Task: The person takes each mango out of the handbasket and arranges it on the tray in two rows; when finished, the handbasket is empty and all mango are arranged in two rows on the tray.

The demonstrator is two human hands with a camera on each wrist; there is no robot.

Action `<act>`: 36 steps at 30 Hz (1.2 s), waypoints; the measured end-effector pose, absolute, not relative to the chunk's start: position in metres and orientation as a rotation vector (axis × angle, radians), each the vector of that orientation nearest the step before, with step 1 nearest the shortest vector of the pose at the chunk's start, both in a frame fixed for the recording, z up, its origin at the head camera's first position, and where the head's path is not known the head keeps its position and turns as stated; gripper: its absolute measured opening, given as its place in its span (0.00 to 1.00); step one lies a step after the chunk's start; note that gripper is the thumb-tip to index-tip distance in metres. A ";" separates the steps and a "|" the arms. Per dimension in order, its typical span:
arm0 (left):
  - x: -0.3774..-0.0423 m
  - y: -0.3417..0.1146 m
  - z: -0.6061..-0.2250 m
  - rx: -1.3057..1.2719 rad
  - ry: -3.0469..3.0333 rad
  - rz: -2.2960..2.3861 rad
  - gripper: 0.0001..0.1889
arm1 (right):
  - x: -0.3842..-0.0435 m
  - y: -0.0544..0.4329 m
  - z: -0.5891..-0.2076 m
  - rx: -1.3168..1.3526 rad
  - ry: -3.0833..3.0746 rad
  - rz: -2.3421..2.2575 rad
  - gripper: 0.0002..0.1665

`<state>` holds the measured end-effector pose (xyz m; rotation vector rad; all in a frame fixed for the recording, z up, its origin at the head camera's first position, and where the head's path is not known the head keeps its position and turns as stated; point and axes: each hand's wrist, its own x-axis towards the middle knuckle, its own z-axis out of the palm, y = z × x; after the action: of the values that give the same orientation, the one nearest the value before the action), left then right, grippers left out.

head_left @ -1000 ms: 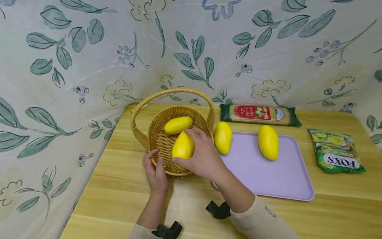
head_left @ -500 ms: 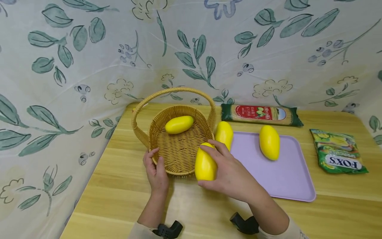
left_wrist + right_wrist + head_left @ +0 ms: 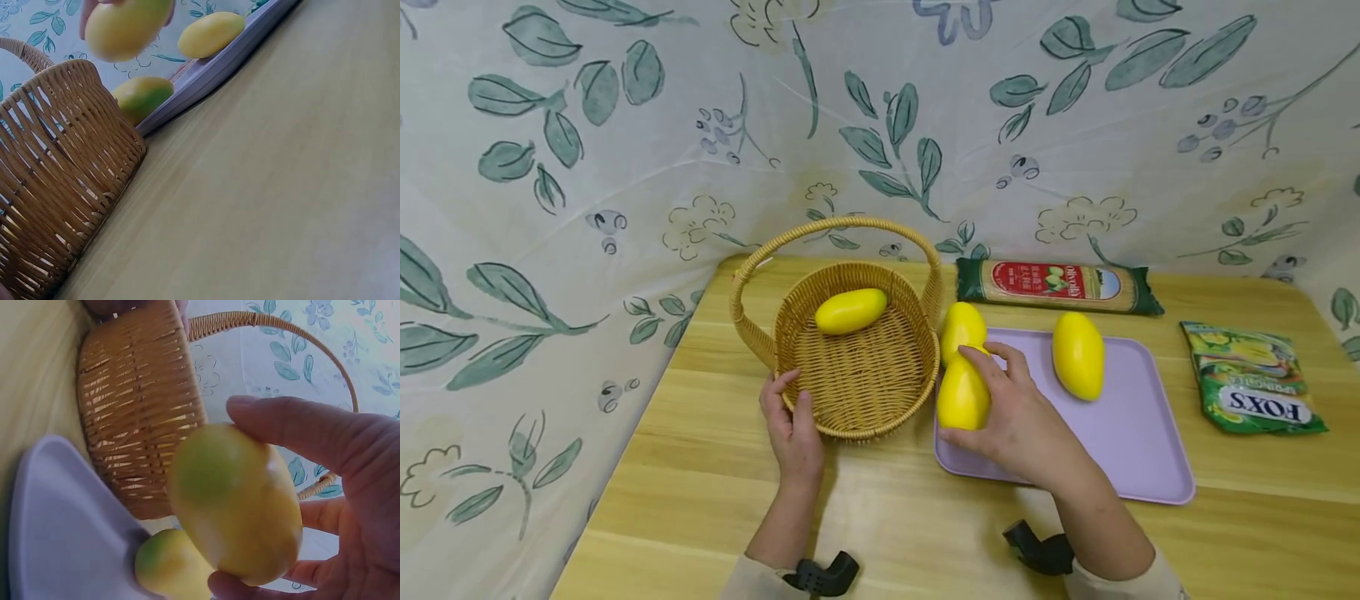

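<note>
My right hand (image 3: 1018, 417) grips a yellow mango (image 3: 963, 393) between thumb and fingers, above the left side of a lilac tray (image 3: 1120, 450). In the right wrist view the held mango (image 3: 234, 500) shows a green patch and hangs clear of the tray. Behind it, a second mango (image 3: 964, 327) lies at the tray's left edge, close to the wicker basket (image 3: 857, 433). A third mango (image 3: 1077, 357) rests on the tray's back part. Inside the basket lies another mango (image 3: 851, 312). My left hand (image 3: 793, 429) holds the basket's front left rim, thumb over the edge.
A pack of spaghetti (image 3: 1060, 286) lies behind the tray, near the patterned cloth backdrop (image 3: 880, 108). To the tray's right is a green Fox's bag (image 3: 1253, 379). The basket's tall handle (image 3: 842, 223) arches over its back half. All stand on a wooden table (image 3: 895, 533).
My right hand has carried the mango out from over the basket, rightward to above the tray. The left hand has stayed on the basket rim.
</note>
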<state>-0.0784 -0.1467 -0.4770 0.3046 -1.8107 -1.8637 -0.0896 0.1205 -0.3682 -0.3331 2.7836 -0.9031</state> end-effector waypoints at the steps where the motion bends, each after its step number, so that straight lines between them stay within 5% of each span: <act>1: -0.079 -0.147 -0.477 0.304 -1.811 -1.864 0.18 | -0.091 0.122 -0.370 -0.330 2.773 -0.901 0.62; 36: -0.079 -0.145 -0.475 0.310 -1.796 -1.872 0.18 | -0.096 0.121 -0.401 -0.458 2.643 -0.788 0.64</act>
<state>-0.0790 -0.1454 -0.4749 0.3100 -1.7963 -1.8718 -0.0964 0.1215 -0.4011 -0.4582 2.6430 -0.7877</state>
